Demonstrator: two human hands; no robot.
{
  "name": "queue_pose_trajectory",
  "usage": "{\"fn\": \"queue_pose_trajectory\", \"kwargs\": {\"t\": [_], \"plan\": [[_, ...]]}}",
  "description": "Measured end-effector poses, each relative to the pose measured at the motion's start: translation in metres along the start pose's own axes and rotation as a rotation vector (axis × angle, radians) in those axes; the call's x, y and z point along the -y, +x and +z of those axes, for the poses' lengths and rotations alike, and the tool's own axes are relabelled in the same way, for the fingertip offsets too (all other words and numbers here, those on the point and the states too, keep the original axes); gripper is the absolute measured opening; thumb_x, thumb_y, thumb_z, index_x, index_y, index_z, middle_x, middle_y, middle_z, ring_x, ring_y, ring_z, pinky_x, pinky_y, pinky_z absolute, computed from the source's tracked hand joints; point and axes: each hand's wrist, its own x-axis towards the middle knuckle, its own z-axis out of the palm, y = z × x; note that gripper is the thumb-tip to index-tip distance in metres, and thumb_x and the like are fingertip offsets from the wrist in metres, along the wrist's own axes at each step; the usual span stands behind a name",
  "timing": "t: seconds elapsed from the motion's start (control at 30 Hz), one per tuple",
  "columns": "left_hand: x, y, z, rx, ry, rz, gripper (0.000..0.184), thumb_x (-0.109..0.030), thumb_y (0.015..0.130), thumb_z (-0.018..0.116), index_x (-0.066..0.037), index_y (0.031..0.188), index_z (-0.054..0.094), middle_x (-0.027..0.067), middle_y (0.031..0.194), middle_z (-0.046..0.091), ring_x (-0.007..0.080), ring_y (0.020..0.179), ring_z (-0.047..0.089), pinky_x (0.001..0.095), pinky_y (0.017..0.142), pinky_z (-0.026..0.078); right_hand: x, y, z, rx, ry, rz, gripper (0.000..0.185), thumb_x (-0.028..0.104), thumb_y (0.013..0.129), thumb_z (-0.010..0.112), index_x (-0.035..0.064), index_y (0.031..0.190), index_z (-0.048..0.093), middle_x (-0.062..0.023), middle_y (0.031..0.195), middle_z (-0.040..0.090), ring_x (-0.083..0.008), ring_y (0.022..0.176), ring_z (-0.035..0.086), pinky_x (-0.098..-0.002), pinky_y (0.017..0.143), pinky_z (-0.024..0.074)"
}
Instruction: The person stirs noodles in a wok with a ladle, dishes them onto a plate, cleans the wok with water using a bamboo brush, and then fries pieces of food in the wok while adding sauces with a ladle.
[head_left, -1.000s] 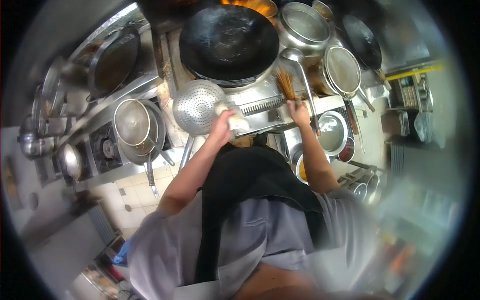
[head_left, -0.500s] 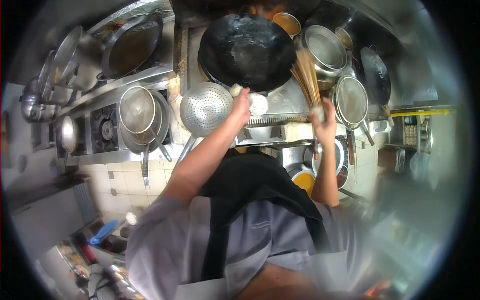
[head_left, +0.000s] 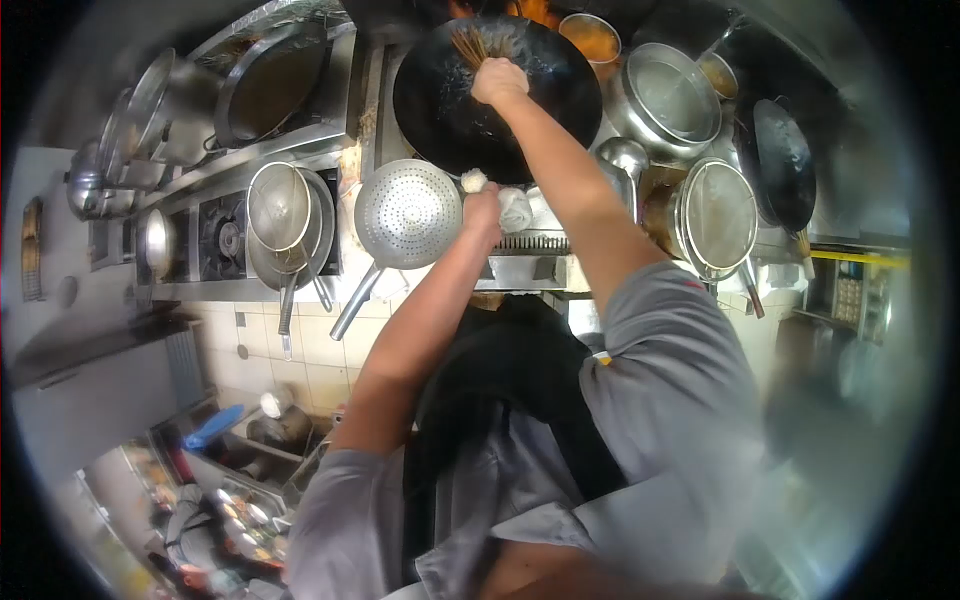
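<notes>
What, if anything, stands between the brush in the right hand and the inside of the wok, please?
Nothing visible: the right hand holds the brush over the open wok; the left hand and white cloth are at the near rim.

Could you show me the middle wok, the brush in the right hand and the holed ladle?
Middle wok (head_left: 450, 122): head view, on its dark inside.
Brush (head_left: 478, 44): head view, on its bristles.
Holed ladle (head_left: 408, 214): head view, on its perforated bowl.
</notes>
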Motion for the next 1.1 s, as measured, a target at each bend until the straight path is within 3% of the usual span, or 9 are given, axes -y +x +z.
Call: {"fn": "queue_pose_trajectory", "kwargs": {"t": [0.17,0.33,0.57,0.7,0.83,0.9,0.97,1.0,1.1], "plan": [[-0.001,0.002,0.003,-0.024,-0.066,-0.009,0.024,-0.016,0.093,0.055,0.006,0.102,0.062,0.0177,0.093,0.067,0.0309,0.077,0.069,0.0453,0.064,0.057,0.008,-0.095,-0.012,0.235,-0.266,-0.315,0.037,0.016,0.076,0.064,-0.0034,0.107,0.070,-0.0254,0.119,0.065,-0.0372,0.112,0.065,-0.0425,0.096,0.0520],[0.008,0.002,-0.002,-0.019,-0.027,0.052,0.035,-0.022,0.090,0.060,0.012,0.100,0.062,0.0180,0.094,0.066,0.0259,0.079,0.065,0.0406,0.071,0.052,-0.031,0.003,-0.025,0.042,-0.286,-0.072,0.036,0.018,0.082,0.064,0.0021,0.114,0.069,-0.0176,0.117,0.069,-0.0317,0.108,0.068,-0.0404,0.090,0.0555],[-0.005,-0.032,0.004,0.046,-0.174,-0.035,0.035,-0.023,0.092,0.059,0.009,0.106,0.061,0.0160,0.093,0.066,0.0263,0.079,0.066,0.0402,0.071,0.053,-0.018,-0.079,-0.024,0.271,-0.514,-0.346,0.041,0.018,0.080,0.062,-0.0005,0.116,0.068,-0.0251,0.126,0.063,-0.0364,0.116,0.063,-0.0424,0.096,0.0526],[-0.017,-0.059,-0.014,0.094,-0.031,-0.102,0.030,-0.023,0.093,0.060,0.000,0.111,0.060,0.0143,0.100,0.067,0.0272,0.084,0.068,0.0428,0.074,0.056,-0.035,0.002,-0.027,0.041,-0.346,-0.032,0.038,0.020,0.080,0.065,0.0050,0.115,0.071,-0.0181,0.119,0.068,-0.0329,0.112,0.066,-0.0409,0.094,0.0539],[-0.019,-0.099,-0.068,0.191,-0.033,-0.094,0.028,-0.020,0.091,0.061,0.000,0.110,0.060,0.0120,0.097,0.066,0.0239,0.084,0.067,0.0375,0.077,0.054,-0.009,-0.072,-0.029,0.214,-0.522,-0.325,0.044,0.022,0.080,0.066,0.0016,0.119,0.068,-0.0239,0.126,0.063,-0.0357,0.113,0.065,-0.0432,0.094,0.0534],[-0.023,-0.108,-0.098,0.182,-0.019,-0.077,0.028,-0.019,0.090,0.062,0.000,0.110,0.060,0.0117,0.097,0.067,0.0236,0.084,0.067,0.0372,0.076,0.054,-0.019,-0.068,-0.029,0.286,-0.553,-0.298,0.046,0.022,0.079,0.066,0.0005,0.120,0.066,-0.0261,0.128,0.061,-0.0365,0.113,0.065,-0.0446,0.094,0.0533],[-0.024,-0.117,-0.126,0.166,-0.019,-0.100,0.027,-0.016,0.088,0.064,0.002,0.108,0.060,0.0115,0.095,0.067,0.0237,0.083,0.067,0.0367,0.075,0.054,-0.046,-0.028,-0.028,0.078,-0.477,-0.141,0.043,0.022,0.080,0.066,0.0004,0.117,0.068,-0.0244,0.124,0.064,-0.0361,0.110,0.066,-0.0445,0.092,0.0545],[-0.026,-0.121,-0.136,0.165,-0.021,-0.065,0.027,-0.016,0.088,0.064,0.003,0.108,0.060,0.0114,0.095,0.067,0.0236,0.082,0.067,0.0364,0.074,0.054,-0.055,0.005,-0.025,0.125,-0.424,-0.068,0.040,0.022,0.079,0.068,0.0007,0.112,0.070,-0.0225,0.118,0.067,-0.0357,0.107,0.068,-0.0437,0.090,0.0555],[-0.029,-0.124,-0.168,0.146,-0.018,-0.009,0.028,-0.015,0.088,0.064,0.003,0.108,0.060,0.0117,0.095,0.067,0.0233,0.083,0.067,0.0358,0.073,0.054,-0.016,-0.024,-0.046,-0.028,-0.391,-0.090,0.037,0.020,0.077,0.068,0.0013,0.109,0.072,-0.0213,0.114,0.069,-0.0355,0.104,0.069,-0.0436,0.088,0.0562]]}}
